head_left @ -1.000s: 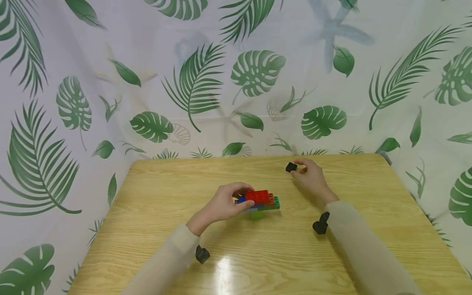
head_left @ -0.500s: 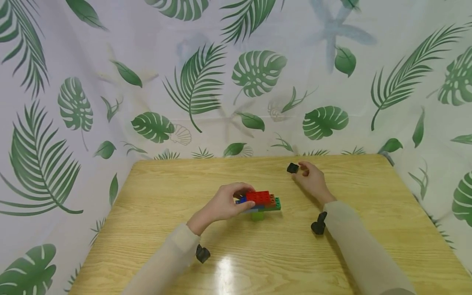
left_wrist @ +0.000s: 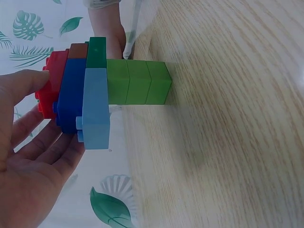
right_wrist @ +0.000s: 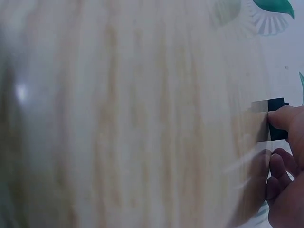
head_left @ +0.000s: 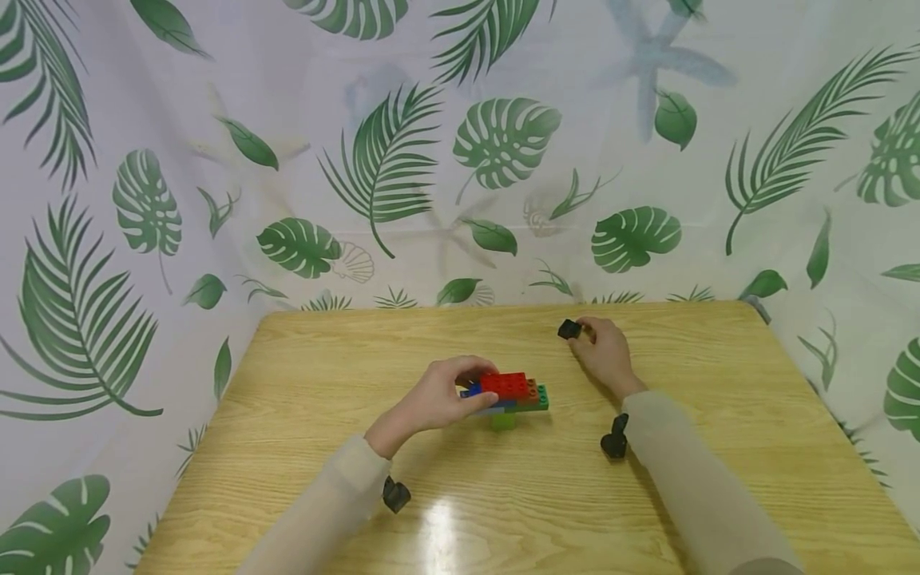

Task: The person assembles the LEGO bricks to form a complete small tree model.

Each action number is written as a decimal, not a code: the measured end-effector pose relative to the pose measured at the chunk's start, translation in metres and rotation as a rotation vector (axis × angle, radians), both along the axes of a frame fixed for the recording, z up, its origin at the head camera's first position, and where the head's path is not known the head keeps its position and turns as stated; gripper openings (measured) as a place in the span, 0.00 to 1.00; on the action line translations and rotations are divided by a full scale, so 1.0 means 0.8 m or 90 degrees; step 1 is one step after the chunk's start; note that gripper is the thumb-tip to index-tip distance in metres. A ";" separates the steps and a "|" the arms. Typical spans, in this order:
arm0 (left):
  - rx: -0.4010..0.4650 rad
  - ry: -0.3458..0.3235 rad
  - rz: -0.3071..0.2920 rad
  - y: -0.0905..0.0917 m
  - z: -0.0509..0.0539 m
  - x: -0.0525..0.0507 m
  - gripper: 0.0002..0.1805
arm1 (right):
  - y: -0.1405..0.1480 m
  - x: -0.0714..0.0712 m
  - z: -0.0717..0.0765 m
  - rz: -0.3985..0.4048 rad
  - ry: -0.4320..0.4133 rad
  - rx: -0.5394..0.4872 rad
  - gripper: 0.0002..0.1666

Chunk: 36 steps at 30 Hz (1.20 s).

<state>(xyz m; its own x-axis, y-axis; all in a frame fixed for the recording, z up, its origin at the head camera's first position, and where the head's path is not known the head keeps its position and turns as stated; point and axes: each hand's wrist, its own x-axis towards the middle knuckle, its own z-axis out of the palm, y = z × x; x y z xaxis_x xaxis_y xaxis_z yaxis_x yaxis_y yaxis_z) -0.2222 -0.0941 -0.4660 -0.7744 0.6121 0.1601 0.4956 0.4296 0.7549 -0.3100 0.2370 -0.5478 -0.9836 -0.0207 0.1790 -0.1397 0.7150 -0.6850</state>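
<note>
My left hand [head_left: 438, 393] holds a built stack of toy building bricks, its thumb on the top red brick [head_left: 503, 385] and its fingers behind. Below the red one, the left wrist view shows a dark blue brick [left_wrist: 72, 95], a brown brick [left_wrist: 77, 51], a light blue brick [left_wrist: 96, 111] and a green brick [left_wrist: 97, 53]. A light green column [left_wrist: 137, 81] supports them on the table. Toward the far edge, my right hand [head_left: 607, 358] pinches a small black brick [head_left: 569, 329] resting on the table. In the right wrist view the thumb covers part of this black brick [right_wrist: 277, 104].
The wooden table [head_left: 302, 447] has its back edge close behind the black brick. A leaf-printed curtain [head_left: 417, 160] rises behind and at both sides. Dark wrist cameras [head_left: 614, 439] stick out from both sleeves.
My right hand has closed in on the black brick and its forearm has swung slightly left. The left hand and the brick stack have stayed in place.
</note>
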 end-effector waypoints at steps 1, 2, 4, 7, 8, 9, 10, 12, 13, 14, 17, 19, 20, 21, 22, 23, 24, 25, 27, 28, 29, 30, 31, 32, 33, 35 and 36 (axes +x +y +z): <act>0.000 0.001 0.000 0.000 0.000 0.000 0.22 | 0.000 0.000 0.000 0.000 -0.001 0.000 0.29; 0.001 0.001 0.000 0.000 0.000 0.000 0.22 | 0.000 0.001 0.000 0.001 -0.002 -0.001 0.29; 0.001 0.000 -0.001 0.000 0.000 0.000 0.22 | 0.002 0.000 -0.001 0.003 -0.006 -0.002 0.29; 0.004 0.001 -0.003 0.000 -0.001 0.000 0.22 | 0.004 0.001 -0.002 0.003 -0.014 -0.007 0.29; 0.006 0.001 -0.004 0.000 -0.001 0.001 0.22 | 0.005 0.001 -0.002 0.004 -0.017 -0.011 0.29; 0.008 0.001 -0.005 0.000 -0.001 0.001 0.22 | 0.006 0.002 -0.002 0.007 -0.019 -0.016 0.29; 0.008 0.001 -0.005 0.000 -0.001 0.001 0.22 | 0.006 0.003 -0.001 0.009 -0.023 -0.023 0.29; 0.006 0.004 -0.005 0.000 -0.001 0.001 0.22 | 0.006 0.005 0.002 0.020 -0.024 -0.033 0.29; 0.006 0.006 -0.005 0.000 -0.001 0.001 0.22 | 0.005 0.007 0.005 0.026 -0.024 -0.035 0.29; 0.004 0.006 -0.005 0.000 -0.001 0.002 0.22 | 0.004 0.008 0.008 0.033 -0.024 -0.039 0.28; 0.000 0.011 -0.003 0.001 -0.001 0.001 0.22 | -0.003 0.016 0.024 0.054 -0.022 -0.044 0.27; -0.002 0.013 -0.002 0.001 -0.001 0.000 0.21 | -0.010 0.023 0.037 0.068 -0.028 -0.049 0.27; -0.004 0.013 -0.001 0.001 -0.001 0.000 0.22 | -0.014 0.027 0.044 0.076 -0.029 -0.049 0.27; -0.004 0.014 0.000 0.001 -0.001 0.000 0.21 | -0.017 0.031 0.051 0.086 -0.028 -0.047 0.28; -0.006 0.014 0.000 0.001 -0.001 0.000 0.22 | -0.021 0.035 0.058 0.096 -0.028 -0.046 0.28; -0.008 0.014 -0.001 0.001 0.000 0.000 0.22 | -0.025 0.039 0.065 0.106 -0.024 -0.042 0.28; -0.008 0.014 -0.002 0.001 0.000 -0.001 0.22 | -0.029 0.043 0.069 0.114 -0.018 -0.036 0.27; -0.008 0.014 -0.003 0.001 0.000 -0.001 0.22 | -0.033 0.047 0.074 0.124 -0.008 -0.030 0.27; -0.007 0.012 -0.005 0.001 0.001 -0.001 0.22 | -0.039 0.055 0.082 0.144 0.013 -0.019 0.26; -0.006 0.011 -0.007 0.001 0.001 -0.001 0.22 | -0.042 0.059 0.086 0.155 0.023 -0.016 0.25; -0.005 0.012 -0.008 0.001 0.001 -0.001 0.22 | -0.045 0.063 0.090 0.164 0.030 -0.014 0.25; -0.005 0.011 -0.009 0.000 0.001 -0.001 0.22 | -0.048 0.067 0.093 0.173 0.036 -0.013 0.25; -0.004 0.009 -0.011 0.000 0.002 -0.001 0.22 | -0.051 0.072 0.097 0.182 0.042 -0.012 0.24; -0.004 0.008 -0.012 0.000 0.002 -0.001 0.22 | -0.053 0.076 0.100 0.191 0.045 -0.010 0.25; -0.004 0.008 -0.014 0.000 0.002 -0.001 0.22 | -0.055 0.080 0.103 0.199 0.046 -0.012 0.25; -0.003 0.009 -0.016 0.000 0.002 -0.001 0.22 | -0.059 0.087 0.109 0.213 0.051 -0.014 0.24; -0.003 0.009 -0.016 0.000 0.002 -0.001 0.22 | -0.061 0.091 0.111 0.220 0.055 -0.012 0.24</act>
